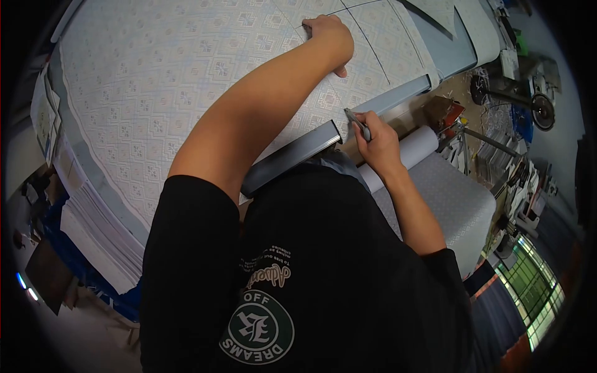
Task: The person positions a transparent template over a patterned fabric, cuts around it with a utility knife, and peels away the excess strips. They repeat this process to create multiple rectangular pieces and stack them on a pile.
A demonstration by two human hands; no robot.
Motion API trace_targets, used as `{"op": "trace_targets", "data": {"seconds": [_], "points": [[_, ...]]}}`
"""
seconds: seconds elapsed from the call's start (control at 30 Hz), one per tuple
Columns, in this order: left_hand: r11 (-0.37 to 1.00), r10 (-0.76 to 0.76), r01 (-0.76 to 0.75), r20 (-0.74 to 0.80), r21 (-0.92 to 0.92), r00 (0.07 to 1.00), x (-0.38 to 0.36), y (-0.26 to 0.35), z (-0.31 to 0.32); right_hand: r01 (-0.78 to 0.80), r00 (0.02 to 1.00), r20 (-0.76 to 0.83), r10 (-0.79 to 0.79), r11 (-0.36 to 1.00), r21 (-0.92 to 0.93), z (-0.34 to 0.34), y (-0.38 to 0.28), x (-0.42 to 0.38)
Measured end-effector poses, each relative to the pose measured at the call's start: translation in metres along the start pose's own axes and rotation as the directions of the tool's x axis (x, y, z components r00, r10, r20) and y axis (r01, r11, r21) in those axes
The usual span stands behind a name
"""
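A pale sheet (186,81) with a printed diamond pattern covers the table. My left hand (329,40) lies palm down on its far part, with thumb and fingers spread apart. In my right hand (378,142) is a slim grey utility knife (362,126), gripped between thumb and fingers. Its tip points up and left, close to the sheet at the table's near edge; whether it touches cannot be told. Dark straight lines (367,43) cross the sheet to the right of my left hand.
A grey metal edge bar (295,155) runs along the near side, with a gap beside my right hand. Patterned rolls (416,149) lie below right. Stacked sheets (102,230) stand at left. A wheeled metal stand (541,112) is at far right.
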State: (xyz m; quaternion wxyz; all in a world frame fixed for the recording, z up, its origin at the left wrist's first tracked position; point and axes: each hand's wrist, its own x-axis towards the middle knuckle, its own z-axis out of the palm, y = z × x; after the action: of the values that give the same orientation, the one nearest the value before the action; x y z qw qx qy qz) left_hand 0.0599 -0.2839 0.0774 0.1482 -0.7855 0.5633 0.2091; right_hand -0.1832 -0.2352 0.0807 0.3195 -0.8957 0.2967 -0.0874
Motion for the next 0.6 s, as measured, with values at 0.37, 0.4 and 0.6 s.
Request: {"op": "trace_targets", "data": {"seconds": [0.37, 0.4, 0.6], "points": [[0.979, 0.178, -0.179, 0.016, 0.092, 0.984, -0.003, -0.008, -0.009, 0.073, 0.992, -0.102, -0.077, 0.996, -0.042, 0.034, -0.008, 0.056], [0.975, 0.212, -0.212, 0.015, 0.064, 0.977, 0.0, -0.013, -0.009, 0.046, 0.993, -0.105, -0.049, 0.999, -0.026, 0.039, -0.012, 0.067], [0.959, 0.283, -0.278, -0.088, 0.064, 0.955, 0.04, -0.076, -0.009, -0.06, 0.998, -0.019, 0.059, 0.995, -0.077, 0.032, -0.028, 0.078]]}}
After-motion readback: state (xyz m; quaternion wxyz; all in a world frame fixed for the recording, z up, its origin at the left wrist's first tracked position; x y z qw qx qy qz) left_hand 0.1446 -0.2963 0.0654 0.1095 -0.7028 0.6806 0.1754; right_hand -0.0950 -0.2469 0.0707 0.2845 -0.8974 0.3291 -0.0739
